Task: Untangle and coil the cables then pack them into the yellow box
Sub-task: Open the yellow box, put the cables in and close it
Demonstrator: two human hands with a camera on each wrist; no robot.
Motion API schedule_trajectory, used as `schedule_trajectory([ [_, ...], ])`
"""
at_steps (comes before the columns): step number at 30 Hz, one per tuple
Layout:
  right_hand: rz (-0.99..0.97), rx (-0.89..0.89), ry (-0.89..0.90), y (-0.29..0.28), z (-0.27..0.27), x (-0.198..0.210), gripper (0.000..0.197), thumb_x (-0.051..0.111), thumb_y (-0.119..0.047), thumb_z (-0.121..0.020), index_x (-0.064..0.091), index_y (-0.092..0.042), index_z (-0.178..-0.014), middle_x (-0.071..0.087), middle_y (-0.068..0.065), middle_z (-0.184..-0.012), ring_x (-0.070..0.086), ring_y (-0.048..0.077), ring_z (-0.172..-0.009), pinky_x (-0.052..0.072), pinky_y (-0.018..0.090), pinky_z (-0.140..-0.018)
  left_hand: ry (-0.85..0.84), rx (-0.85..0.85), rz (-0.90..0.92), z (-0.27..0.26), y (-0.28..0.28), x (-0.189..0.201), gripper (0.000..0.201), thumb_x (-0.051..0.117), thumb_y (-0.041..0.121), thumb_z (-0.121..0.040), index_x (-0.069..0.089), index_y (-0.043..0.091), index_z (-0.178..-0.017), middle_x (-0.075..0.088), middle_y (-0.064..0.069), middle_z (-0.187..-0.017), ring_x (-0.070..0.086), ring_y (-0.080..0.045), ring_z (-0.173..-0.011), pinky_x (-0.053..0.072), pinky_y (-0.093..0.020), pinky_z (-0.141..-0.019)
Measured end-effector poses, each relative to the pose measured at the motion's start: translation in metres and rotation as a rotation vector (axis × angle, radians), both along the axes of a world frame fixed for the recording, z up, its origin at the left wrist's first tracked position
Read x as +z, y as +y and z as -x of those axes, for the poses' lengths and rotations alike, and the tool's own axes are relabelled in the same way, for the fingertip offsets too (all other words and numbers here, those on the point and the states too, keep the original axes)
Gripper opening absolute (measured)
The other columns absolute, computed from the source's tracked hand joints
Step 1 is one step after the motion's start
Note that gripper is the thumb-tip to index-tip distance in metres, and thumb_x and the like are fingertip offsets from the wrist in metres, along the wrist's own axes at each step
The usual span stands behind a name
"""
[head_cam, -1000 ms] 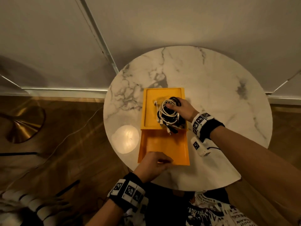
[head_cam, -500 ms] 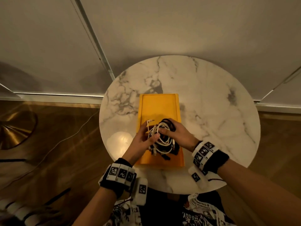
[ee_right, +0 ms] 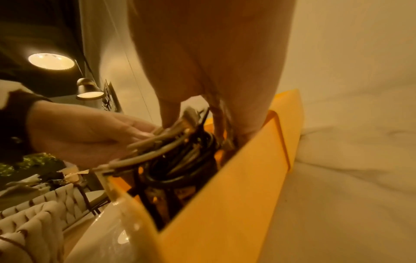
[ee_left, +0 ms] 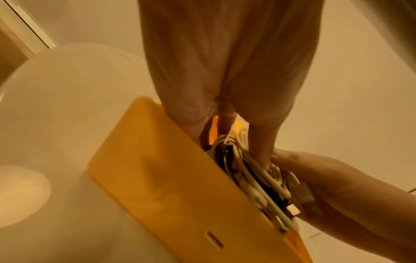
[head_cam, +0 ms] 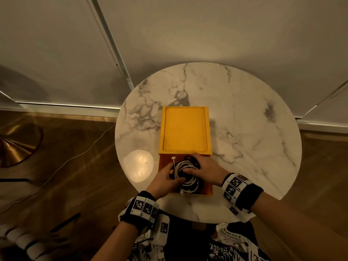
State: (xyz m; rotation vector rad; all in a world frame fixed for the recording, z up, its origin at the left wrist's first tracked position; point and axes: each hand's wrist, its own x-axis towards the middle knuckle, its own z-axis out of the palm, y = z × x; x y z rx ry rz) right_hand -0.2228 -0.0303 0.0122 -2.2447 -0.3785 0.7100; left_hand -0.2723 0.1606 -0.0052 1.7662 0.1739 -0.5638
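Note:
The yellow box [head_cam: 208,191] lies on the round marble table [head_cam: 244,129], its lid [head_cam: 185,129] laid open behind it. A coil of white and black cables [head_cam: 185,172] sits inside the box. My left hand [head_cam: 169,174] grips the coil's left side, thumb over the loops. From the right, my right hand [head_cam: 192,166] holds the coil with its fingers over the top. The left wrist view shows the cables [ee_left: 254,179] wedged against the box wall [ee_left: 168,186]. The right wrist view shows the black loops [ee_right: 180,160] low in the box [ee_right: 236,186].
A bright lamp reflection [head_cam: 138,165] lies on the table left of the box. On the wooden floor to the left are a brass lamp base [head_cam: 17,144] and a thin cord [head_cam: 75,157]. A tufted sofa [ee_right: 33,213] stands beyond the table.
The right hand brought the coil from over the lid to the near box half. The left hand left the box's front edge and took hold of the coil, now down inside.

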Motion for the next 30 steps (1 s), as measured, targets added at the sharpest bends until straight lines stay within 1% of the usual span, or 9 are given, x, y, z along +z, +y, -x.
schedule_trajectory([
  [6, 0.144, 0.032, -0.164, -0.007, 0.009, 0.01, 0.055, 0.059, -0.04, -0.092, 0.044, -0.014, -0.137, 0.053, 0.006, -0.134, 0.052, 0.021, -0.118, 0.043, 0.031, -0.097, 0.063, 0.111, -0.012, -0.003, 0.001, -0.016, 0.043, 0.067, 0.02, -0.088, 0.049, 0.027, -0.127, 0.063, -0.002, -0.124, 0.061, -0.018, -0.112, 0.049, -0.042, -0.099],
  [9, 0.196, 0.145, -0.214, -0.01, 0.019, 0.013, 0.071, 0.06, -0.042, -0.091, 0.028, -0.017, -0.149, 0.035, 0.005, -0.148, 0.042, 0.022, -0.13, 0.037, 0.033, -0.108, -0.035, 0.098, -0.137, -0.004, -0.004, -0.015, 0.044, 0.065, 0.022, -0.09, 0.049, 0.024, -0.131, 0.061, 0.0, -0.122, 0.058, -0.017, -0.112, 0.047, -0.033, -0.097],
  [12, 0.266, 0.269, -0.2, -0.005, 0.028, 0.009, 0.086, 0.054, -0.05, -0.091, 0.007, -0.017, -0.154, 0.007, 0.004, -0.16, 0.025, 0.025, -0.143, 0.031, 0.038, -0.114, -0.216, -0.004, -0.32, -0.004, -0.007, -0.017, 0.046, 0.062, 0.022, -0.092, 0.047, 0.015, -0.135, 0.058, -0.007, -0.129, 0.054, -0.023, -0.118, 0.041, -0.035, -0.1],
  [14, 0.35, 0.285, -0.176, -0.001, 0.031, 0.008, 0.085, 0.047, -0.053, -0.094, 0.0, -0.015, -0.154, -0.001, 0.006, -0.162, 0.019, 0.029, -0.145, 0.029, 0.041, -0.115, -0.244, -0.044, -0.389, -0.004, -0.006, -0.019, 0.048, 0.06, 0.028, -0.093, 0.046, 0.012, -0.136, 0.056, -0.01, -0.131, 0.052, -0.026, -0.12, 0.041, -0.037, -0.101],
  [19, 0.478, 0.297, -0.154, 0.009, 0.031, 0.014, 0.086, 0.041, -0.056, -0.095, 0.0, -0.009, -0.153, 0.002, 0.013, -0.161, 0.024, 0.033, -0.142, 0.03, 0.041, -0.114, -0.317, -0.001, -0.53, 0.006, 0.0, -0.018, 0.058, 0.058, 0.051, -0.089, 0.046, 0.019, -0.136, 0.058, -0.003, -0.128, 0.056, -0.02, -0.113, 0.046, -0.034, -0.094],
  [22, 0.485, 0.278, -0.161, 0.012, 0.031, 0.014, 0.085, 0.044, -0.055, -0.094, 0.004, -0.008, -0.153, 0.006, 0.013, -0.16, 0.027, 0.033, -0.14, 0.033, 0.041, -0.111, -0.406, 0.007, -0.639, 0.015, 0.003, -0.009, 0.06, 0.062, 0.05, -0.087, 0.044, 0.022, -0.137, 0.05, 0.001, -0.133, 0.052, -0.016, -0.116, 0.047, -0.029, -0.09],
  [26, 0.445, 0.216, -0.203, 0.014, 0.032, 0.013, 0.075, 0.053, -0.048, -0.092, 0.021, -0.009, -0.149, 0.021, 0.011, -0.151, 0.038, 0.033, -0.129, 0.043, 0.042, -0.1, -0.687, -0.086, -0.791, 0.01, 0.009, 0.003, 0.049, 0.063, 0.051, -0.083, 0.057, 0.033, -0.129, 0.052, 0.005, -0.126, 0.046, -0.014, -0.108, 0.053, -0.03, -0.07],
  [28, 0.444, 0.21, -0.217, 0.015, 0.032, 0.013, 0.071, 0.055, -0.045, -0.092, 0.026, -0.01, -0.147, 0.024, 0.01, -0.147, 0.041, 0.032, -0.125, 0.045, 0.042, -0.098, -0.86, -0.157, -0.73, 0.004, 0.013, 0.003, 0.043, 0.06, 0.046, -0.084, 0.064, 0.029, -0.123, 0.056, 0.002, -0.125, 0.047, -0.017, -0.108, 0.054, -0.03, -0.074],
  [30, 0.457, 0.214, -0.222, 0.015, 0.031, 0.011, 0.07, 0.055, -0.043, -0.092, 0.025, -0.011, -0.147, 0.026, 0.01, -0.147, 0.042, 0.032, -0.123, 0.046, 0.042, -0.096, -0.971, -0.292, -0.68, -0.001, 0.016, 0.0, 0.044, 0.064, 0.039, -0.084, 0.063, 0.023, -0.124, 0.055, -0.004, -0.133, 0.048, -0.021, -0.117, 0.048, -0.029, -0.09],
])
